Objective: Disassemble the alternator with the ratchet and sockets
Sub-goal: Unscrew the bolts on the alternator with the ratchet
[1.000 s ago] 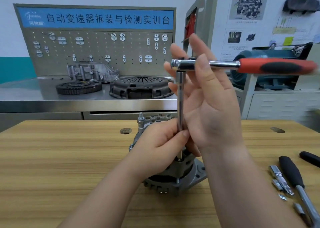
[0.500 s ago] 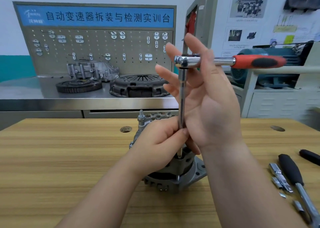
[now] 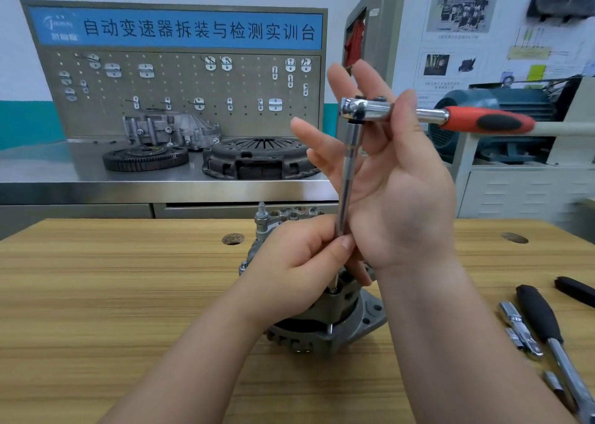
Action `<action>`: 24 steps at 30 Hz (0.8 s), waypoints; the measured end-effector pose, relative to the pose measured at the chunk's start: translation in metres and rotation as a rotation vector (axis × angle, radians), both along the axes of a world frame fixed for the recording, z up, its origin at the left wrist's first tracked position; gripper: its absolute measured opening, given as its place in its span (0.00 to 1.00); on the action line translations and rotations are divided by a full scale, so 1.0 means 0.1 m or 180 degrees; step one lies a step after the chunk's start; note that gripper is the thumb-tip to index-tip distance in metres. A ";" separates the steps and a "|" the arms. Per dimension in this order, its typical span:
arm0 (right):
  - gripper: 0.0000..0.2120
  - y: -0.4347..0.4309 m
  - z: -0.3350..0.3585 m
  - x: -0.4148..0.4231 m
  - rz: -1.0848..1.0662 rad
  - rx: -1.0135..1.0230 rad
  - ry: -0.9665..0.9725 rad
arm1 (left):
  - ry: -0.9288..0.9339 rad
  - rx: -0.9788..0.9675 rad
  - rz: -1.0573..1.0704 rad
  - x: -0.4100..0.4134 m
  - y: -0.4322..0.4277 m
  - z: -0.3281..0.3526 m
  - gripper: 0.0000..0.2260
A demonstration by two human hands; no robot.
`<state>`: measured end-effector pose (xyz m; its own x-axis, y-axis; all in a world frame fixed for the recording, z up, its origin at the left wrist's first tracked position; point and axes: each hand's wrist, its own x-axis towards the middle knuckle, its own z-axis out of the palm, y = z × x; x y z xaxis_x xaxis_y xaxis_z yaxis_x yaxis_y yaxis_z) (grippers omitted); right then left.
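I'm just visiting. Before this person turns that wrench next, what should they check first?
1. Extension bar joined to the head of the ratchet: ok.
2. Left hand pinches the bar low, steadying it: ok.
3. Bar's tip seated on a bolt of the alternator: cannot tell, the hand hides it.
4. Right hand on the red handle for turning: not ok; its thumb holds only the head.
5. Alternator sits flat on the wooden table: ok.

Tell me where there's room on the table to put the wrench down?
The wooden table is bare all along the left, from its left edge to the alternator. The back right is bare too, around the round hole. The front right is crowded with the black-handled tools and loose sockets.
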<state>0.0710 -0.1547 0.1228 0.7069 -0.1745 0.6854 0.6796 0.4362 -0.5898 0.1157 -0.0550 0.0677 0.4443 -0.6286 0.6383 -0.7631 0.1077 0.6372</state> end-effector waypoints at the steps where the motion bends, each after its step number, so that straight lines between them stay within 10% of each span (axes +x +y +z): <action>1: 0.19 0.00 0.00 0.00 -0.0021 -0.0042 0.0044 | -0.0060 0.0003 0.0049 0.01 0.00 0.00 0.11; 24: 0.07 0.04 0.00 -0.02 -0.0715 -0.0633 -0.0484 | 0.0178 0.0168 0.0374 0.00 -0.03 0.00 0.08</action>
<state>0.0692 -0.1510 0.1233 0.5529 -0.1664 0.8164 0.8325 0.1522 -0.5328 0.1160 -0.0580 0.0673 0.5507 -0.6024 0.5778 -0.7316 -0.0151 0.6816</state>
